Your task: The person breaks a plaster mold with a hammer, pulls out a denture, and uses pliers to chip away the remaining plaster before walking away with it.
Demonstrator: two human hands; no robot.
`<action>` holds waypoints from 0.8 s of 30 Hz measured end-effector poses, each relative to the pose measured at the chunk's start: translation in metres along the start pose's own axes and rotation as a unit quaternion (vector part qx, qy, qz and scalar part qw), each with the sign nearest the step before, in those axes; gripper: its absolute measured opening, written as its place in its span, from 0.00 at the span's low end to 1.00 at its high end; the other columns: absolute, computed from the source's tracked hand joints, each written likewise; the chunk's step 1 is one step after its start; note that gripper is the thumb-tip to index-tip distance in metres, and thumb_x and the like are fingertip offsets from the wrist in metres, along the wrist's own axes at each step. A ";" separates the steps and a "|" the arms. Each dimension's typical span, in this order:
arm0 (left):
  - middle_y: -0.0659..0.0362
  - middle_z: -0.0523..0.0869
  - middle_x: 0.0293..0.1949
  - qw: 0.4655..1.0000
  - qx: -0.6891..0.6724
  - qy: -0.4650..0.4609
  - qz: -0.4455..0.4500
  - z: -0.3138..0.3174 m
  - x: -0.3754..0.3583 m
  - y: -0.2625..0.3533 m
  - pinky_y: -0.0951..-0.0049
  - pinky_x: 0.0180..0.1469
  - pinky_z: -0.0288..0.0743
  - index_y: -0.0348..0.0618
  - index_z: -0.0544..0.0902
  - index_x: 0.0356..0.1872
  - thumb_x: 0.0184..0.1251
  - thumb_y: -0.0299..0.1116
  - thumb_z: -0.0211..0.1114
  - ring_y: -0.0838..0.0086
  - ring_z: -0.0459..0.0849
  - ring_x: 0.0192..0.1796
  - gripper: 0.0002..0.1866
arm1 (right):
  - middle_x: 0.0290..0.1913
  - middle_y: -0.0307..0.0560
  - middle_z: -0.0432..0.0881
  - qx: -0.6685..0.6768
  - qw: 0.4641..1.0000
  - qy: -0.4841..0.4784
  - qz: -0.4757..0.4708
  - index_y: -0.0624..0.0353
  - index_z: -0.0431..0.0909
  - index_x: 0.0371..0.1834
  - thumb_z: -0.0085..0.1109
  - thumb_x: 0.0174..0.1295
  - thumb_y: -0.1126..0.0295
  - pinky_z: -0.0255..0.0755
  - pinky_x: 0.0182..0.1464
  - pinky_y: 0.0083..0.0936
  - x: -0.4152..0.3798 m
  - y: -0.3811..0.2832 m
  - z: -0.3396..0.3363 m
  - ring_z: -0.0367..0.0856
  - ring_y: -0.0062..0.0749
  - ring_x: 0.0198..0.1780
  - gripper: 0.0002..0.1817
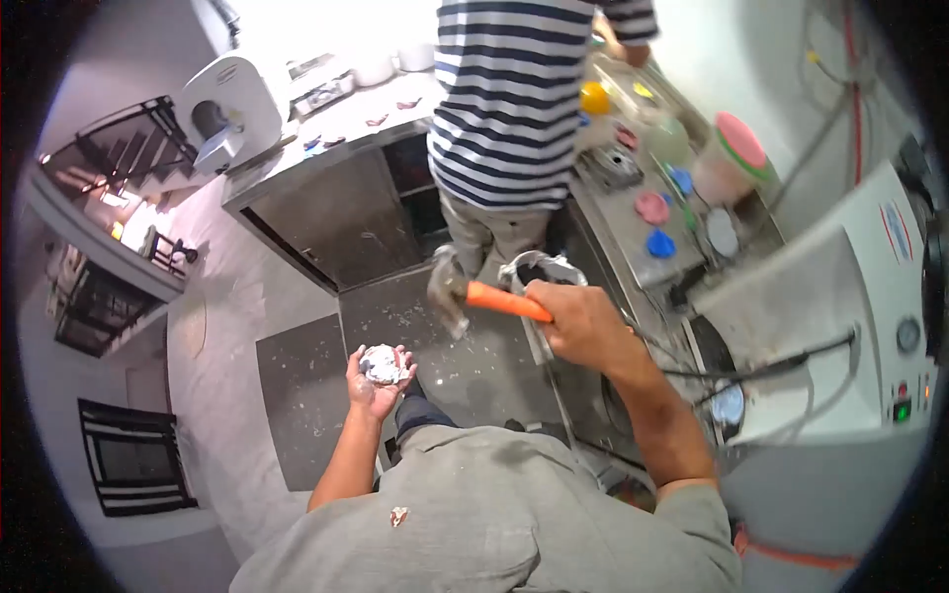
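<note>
My left hand [367, 398] cups a rough white lump that looks like plaster [382, 364], with a pinkish patch on its right side. In my right hand [585, 324] is a hammer [504, 300], gripped by its orange handle. The blurred metal head points left, up and to the right of the lump and apart from it. Behind the right hand, a bin with a crumpled pale liner [546, 262] shows in part.
A person in a striped shirt [509, 109] stands ahead at the counter [326, 133]. To the right, a worktop holds a pink-topped container [732, 148], a blue piece [660, 243] and other items. A white machine [840, 326] stands nearer right, and pale crumbs dot the dark floor mat [306, 395].
</note>
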State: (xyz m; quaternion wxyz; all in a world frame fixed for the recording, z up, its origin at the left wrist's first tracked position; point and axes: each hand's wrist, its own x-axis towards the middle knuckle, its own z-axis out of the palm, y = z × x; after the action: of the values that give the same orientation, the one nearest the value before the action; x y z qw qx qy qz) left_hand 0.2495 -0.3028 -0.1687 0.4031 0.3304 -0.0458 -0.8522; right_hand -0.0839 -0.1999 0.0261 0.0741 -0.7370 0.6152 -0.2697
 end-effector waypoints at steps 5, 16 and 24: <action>0.46 0.81 0.50 0.998 -0.041 -0.016 0.032 0.004 0.048 0.081 0.45 0.55 0.76 0.37 0.78 0.49 0.65 0.52 0.54 0.49 0.81 0.51 0.26 | 0.30 0.49 0.81 -0.023 0.994 -0.038 -0.102 0.56 0.71 0.35 0.52 0.53 0.76 0.75 0.35 0.42 0.170 -0.018 0.077 0.83 0.47 0.35 0.06; 0.50 0.84 0.48 0.980 -0.090 0.093 0.153 -0.101 0.112 0.355 0.46 0.57 0.72 0.47 0.82 0.42 0.63 0.53 0.56 0.54 0.80 0.52 0.21 | 0.33 0.47 0.83 -0.148 0.940 -0.038 -0.304 0.51 0.76 0.38 0.53 0.55 0.75 0.74 0.43 0.41 0.668 0.077 0.223 0.83 0.45 0.42 0.08; 0.51 0.84 0.47 0.964 -0.144 0.169 0.143 -0.110 0.146 0.405 0.48 0.55 0.73 0.47 0.81 0.43 0.62 0.53 0.58 0.54 0.80 0.53 0.20 | 0.32 0.43 0.80 -0.236 0.881 -0.120 -0.392 0.53 0.73 0.30 0.59 0.54 0.70 0.70 0.53 0.36 0.801 0.127 0.253 0.80 0.41 0.44 0.05</action>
State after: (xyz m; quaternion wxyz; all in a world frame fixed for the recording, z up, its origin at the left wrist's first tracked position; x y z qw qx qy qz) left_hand 0.5153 -0.6589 -0.1919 0.5663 0.3982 0.0998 -0.7147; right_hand 0.0075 -1.0436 0.0022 -0.1405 -0.9404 0.3078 -0.0334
